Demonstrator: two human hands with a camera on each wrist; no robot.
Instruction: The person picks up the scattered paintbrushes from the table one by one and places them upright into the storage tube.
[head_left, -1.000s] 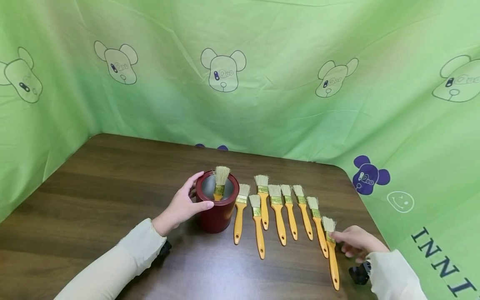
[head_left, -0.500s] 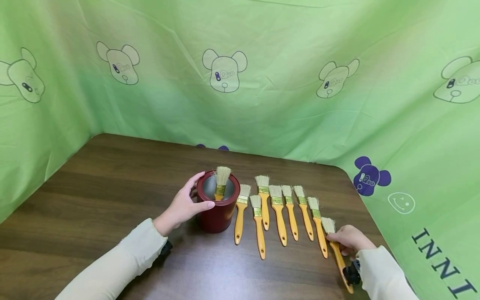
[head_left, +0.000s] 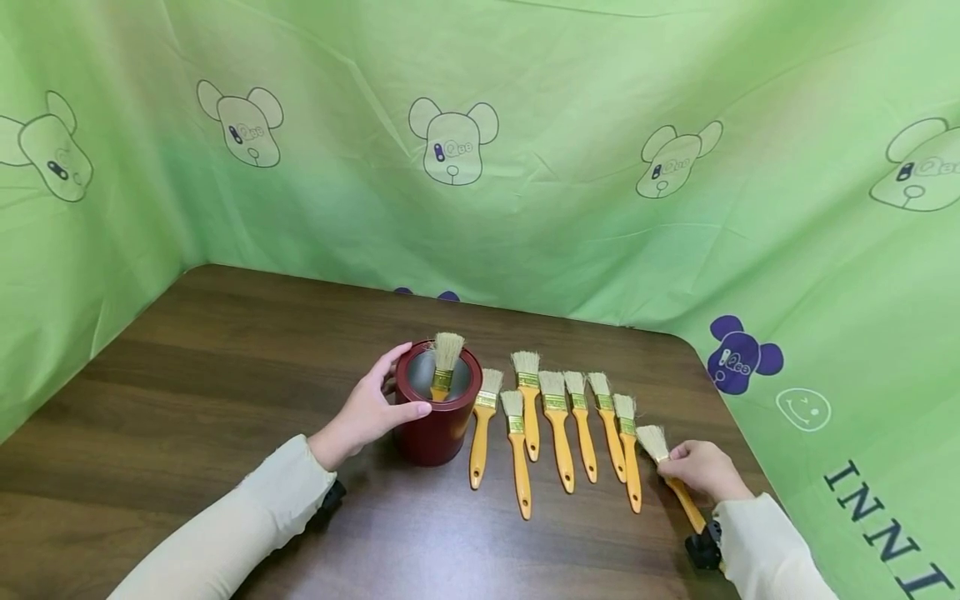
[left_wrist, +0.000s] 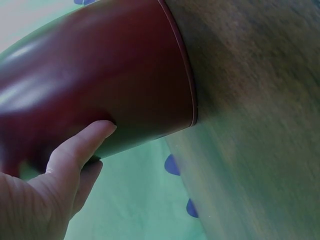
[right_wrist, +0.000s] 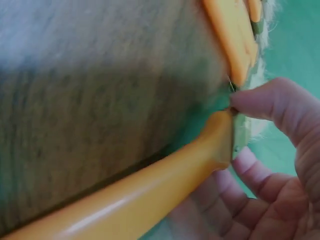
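A dark red can (head_left: 431, 440) stands upright on the table, with one paintbrush (head_left: 447, 354) inside it, bristles up. My left hand (head_left: 367, 417) grips the can from the left near the top, thumb on the near side; in the left wrist view fingers (left_wrist: 82, 145) touch its wall. At the right, my right hand (head_left: 705, 468) pinches a paintbrush (head_left: 686, 506) by its metal band. That brush's yellow handle (right_wrist: 130, 195) runs back under the wrist, and its bristles point away to the left. Part of the handle is hidden by the wrist camera.
Several yellow-handled paintbrushes lie between the can and my right hand, including a paintbrush (head_left: 628, 467) nearest that hand and a wide one (head_left: 480, 437) beside the can. The brown wooden table (head_left: 225, 375) meets a green printed curtain (head_left: 337, 192) at the back and sides.
My right hand has taken hold of the rightmost paintbrush, turned it and moved it slightly up and left. The neighbouring brush's handle has swung left. The left hand stays on the can.
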